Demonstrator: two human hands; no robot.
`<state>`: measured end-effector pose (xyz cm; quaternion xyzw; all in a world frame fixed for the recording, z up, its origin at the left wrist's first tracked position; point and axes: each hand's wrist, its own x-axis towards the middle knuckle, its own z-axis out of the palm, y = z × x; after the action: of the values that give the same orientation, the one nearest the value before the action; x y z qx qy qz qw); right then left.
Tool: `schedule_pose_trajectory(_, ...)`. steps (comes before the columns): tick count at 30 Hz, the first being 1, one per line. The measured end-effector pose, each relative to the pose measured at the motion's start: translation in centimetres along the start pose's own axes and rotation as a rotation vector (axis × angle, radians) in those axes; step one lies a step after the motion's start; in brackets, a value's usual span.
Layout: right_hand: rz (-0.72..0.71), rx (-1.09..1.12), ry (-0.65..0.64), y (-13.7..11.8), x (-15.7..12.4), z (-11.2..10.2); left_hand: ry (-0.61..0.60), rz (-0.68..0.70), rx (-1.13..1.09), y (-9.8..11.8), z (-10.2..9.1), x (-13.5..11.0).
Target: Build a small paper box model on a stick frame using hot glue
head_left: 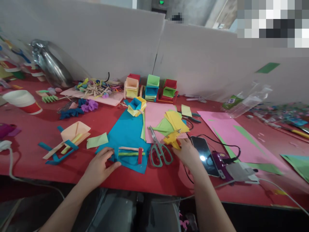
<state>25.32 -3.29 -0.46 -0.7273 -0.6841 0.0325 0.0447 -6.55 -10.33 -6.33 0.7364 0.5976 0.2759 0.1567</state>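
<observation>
My left hand [100, 166] lies at the near left corner of a blue paper sheet [125, 132], thumb and fingers apart. Its fingertips are beside the blue end of a small paper frame [131, 153] made of blue, green, pink and red strips; whether they touch it I cannot tell. My right hand [187, 153] is closed around a yellow glue gun [172, 139], its metal tip pointing away to the right. Between the hands lie grey-handled scissors [159, 151], blades pointing away. A peach paper piece on a blue strip frame [75, 131] stands to the left, near a pale green slip [98, 140].
A phone [205, 156] and a purple device with cables [220, 162] lie right of my right arm. Folded paper chairs [152, 87] line the back partition. A paper cup [23, 101] and a metal jug [53, 64] stand left, a plastic bottle [251, 101] right.
</observation>
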Motion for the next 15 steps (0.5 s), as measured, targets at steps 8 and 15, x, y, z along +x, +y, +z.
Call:
schedule_pose_trajectory(8, 0.024, 0.154, 0.258, 0.8, -0.4, 0.3, -0.181, 0.062, -0.125, -0.6, -1.5, 1.4)
schedule_pose_trajectory(15, -0.191, 0.036, 0.525, -0.9, -1.1, 0.1, -0.148, 0.059, -0.118, -0.2, -0.8, 1.8)
